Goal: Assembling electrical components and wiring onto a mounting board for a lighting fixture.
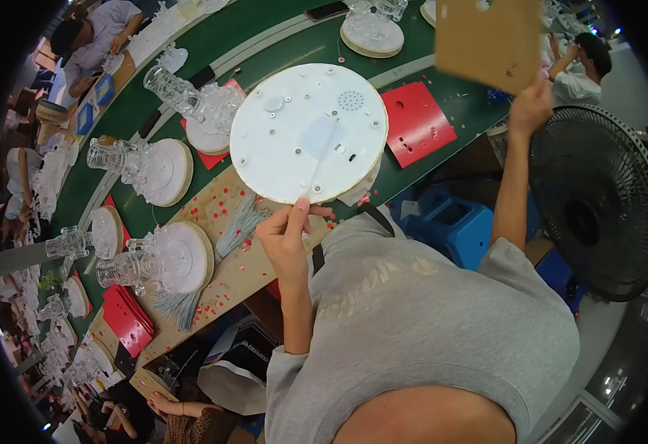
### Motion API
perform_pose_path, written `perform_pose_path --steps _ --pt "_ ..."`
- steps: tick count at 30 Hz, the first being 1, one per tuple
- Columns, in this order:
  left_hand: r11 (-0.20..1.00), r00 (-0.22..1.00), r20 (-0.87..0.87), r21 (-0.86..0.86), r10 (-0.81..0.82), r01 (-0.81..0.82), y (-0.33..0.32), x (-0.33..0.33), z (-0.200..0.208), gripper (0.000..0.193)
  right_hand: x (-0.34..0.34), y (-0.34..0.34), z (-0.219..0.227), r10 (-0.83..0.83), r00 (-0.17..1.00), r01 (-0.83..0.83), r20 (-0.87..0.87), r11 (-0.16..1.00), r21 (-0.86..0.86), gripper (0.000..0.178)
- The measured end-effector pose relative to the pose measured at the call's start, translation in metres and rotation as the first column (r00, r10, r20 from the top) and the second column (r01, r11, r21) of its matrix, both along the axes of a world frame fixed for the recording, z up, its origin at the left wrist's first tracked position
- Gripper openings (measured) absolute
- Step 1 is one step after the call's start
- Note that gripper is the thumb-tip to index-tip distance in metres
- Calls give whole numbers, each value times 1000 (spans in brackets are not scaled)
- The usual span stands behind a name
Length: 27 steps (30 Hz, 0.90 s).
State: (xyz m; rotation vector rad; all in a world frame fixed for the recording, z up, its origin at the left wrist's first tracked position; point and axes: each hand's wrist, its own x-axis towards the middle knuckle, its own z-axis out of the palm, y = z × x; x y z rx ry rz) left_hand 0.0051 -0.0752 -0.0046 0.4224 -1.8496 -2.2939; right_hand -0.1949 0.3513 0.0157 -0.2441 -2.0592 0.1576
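Observation:
A round white disc [272, 159] with small screws, a speaker-like patch of holes and a pale square in its middle stands over the green bench. At its near rim my left hand [287, 228] is closed, thumb on top of the edge and fingers below it. My right hand [531, 109] is off to the right, gripping the lower corner of a flat brown board [483, 41], which is slightly blurred. A red sheet [417, 122] with slots lies just right of the disc. What supports the disc from beneath is hidden.
Round white bases with clear plastic parts [162, 172] line the left. Cut grey wires [239, 229] and red bits lie on a tan board, near stacked red sheets [128, 320]. A black fan [594, 203] and blue stool [450, 226] stand right. Other people sit around.

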Motion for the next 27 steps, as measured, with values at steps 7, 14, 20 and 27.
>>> perform_pose_path --steps 7,14,20,27 --pt "998 998 -22 -28 -61 61 -11 1 -10 47 49 -118 32 663 555 -447 -503 -273 -852 24" --pt "993 990 -82 38 -112 115 -23 -5 -13 43 59 -163 17 970 243 -66 19 37 -997 25" --pt "979 962 -219 90 -162 185 -20 -4 -16 40 58 -182 15 935 336 -190 114 186 -964 29" --pt "971 986 -163 231 -25 63 -16 9 -37 53 46 -175 12 972 229 -156 55 93 -983 32"
